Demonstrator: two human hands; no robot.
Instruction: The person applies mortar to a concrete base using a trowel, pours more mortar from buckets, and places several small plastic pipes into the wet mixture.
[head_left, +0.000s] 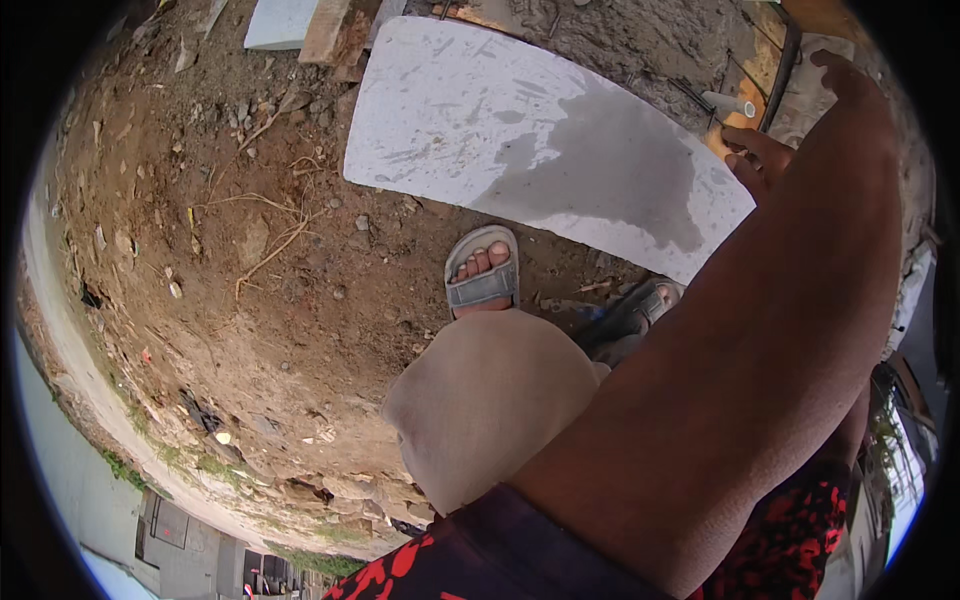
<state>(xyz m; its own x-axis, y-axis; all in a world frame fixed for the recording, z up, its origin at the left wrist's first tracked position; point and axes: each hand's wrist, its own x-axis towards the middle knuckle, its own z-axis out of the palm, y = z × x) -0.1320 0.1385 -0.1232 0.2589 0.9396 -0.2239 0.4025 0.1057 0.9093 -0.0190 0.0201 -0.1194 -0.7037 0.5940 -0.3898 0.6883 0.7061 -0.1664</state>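
My left arm runs large across the right side, and my left hand [845, 80] is at the upper right. Its fingers look apart, over a grey-brown surface beside a dark bar [785, 75]. Partly behind that forearm is my right hand [768, 158], its fingers bent together near a thin dark rod [690, 95] and a small grey tube end [748, 108]. Whatever its fingers pinch is too small to make out. Just left of this hand lies a large white panel [440, 110] with a grey wet patch [610, 160].
Wet grey mortar or mud [640, 40] spreads beyond the panel. A wooden block [338, 30] and another pale panel [275, 22] lie at the top. Brown soil [200, 300] with stones and dry roots [285, 225] covers the left. My sandalled foot [483, 270] and beige-clothed knee [490, 400] are below the panel.
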